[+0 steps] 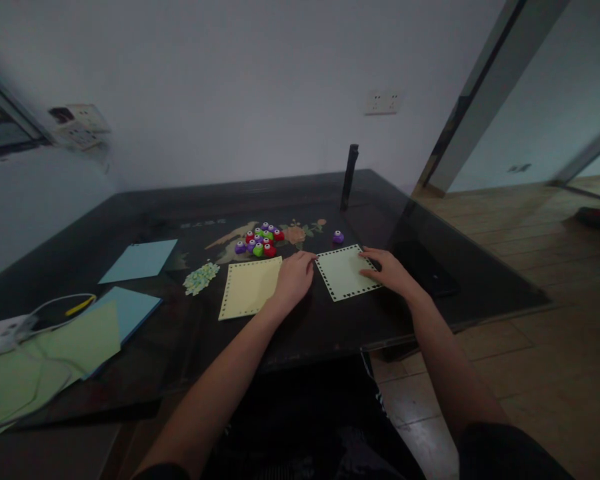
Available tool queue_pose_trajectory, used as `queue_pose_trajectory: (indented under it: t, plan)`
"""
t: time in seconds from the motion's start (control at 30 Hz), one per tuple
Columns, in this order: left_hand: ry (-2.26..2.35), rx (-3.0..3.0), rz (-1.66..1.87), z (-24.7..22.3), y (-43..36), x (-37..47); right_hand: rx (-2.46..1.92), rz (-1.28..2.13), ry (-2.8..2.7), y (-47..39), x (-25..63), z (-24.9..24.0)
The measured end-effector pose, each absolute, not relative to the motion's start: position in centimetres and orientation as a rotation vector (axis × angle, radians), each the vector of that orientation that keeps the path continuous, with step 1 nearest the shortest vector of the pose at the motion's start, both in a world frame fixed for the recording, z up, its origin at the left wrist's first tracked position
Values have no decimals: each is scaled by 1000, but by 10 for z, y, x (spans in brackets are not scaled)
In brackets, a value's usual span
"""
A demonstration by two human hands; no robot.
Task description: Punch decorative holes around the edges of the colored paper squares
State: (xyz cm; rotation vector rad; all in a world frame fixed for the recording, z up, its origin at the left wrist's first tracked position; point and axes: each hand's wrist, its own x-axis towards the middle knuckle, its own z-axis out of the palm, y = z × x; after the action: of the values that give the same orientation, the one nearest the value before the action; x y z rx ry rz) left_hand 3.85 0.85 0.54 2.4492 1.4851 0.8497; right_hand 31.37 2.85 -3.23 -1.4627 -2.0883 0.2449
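Observation:
A pale green square sheet of paper (346,272), with a row of dark holes along its edges, lies on the dark table in front of me. My right hand (391,272) rests at its right edge, thumb and fingers apart, fingertips on the paper. My left hand (295,277) lies over the right side of a pale yellow punched sheet (250,287). Its fingers stretch toward the green sheet's upper left corner, apparently touching it. Above the green sheet sits a single purple eyeball-topped piece (338,237). Several similar red, green and purple pieces (261,240) cluster behind the yellow sheet.
Small pale paper bits (201,278) are heaped left of the yellow sheet. Farther left lie blue paper (139,260), green paper (93,337) and a white cable (55,300). A black upright post (349,177) stands at the back; a dark phone-like object (437,280) lies right.

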Motion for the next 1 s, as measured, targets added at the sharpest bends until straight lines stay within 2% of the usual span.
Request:
queue_pose_trajectory:
  t: [0.2,0.33,1.0]
  plan:
    - [1362,2653,478,-11,-18,63,-1526,366,-2089,28,314,-36]
    - [1335,2660,363,-17,-17,64,-1511,364,-2083,26,314,-33]
    - [1258,2595,376,-23,-6,62,-1509,306,-2070,27,316,-37]
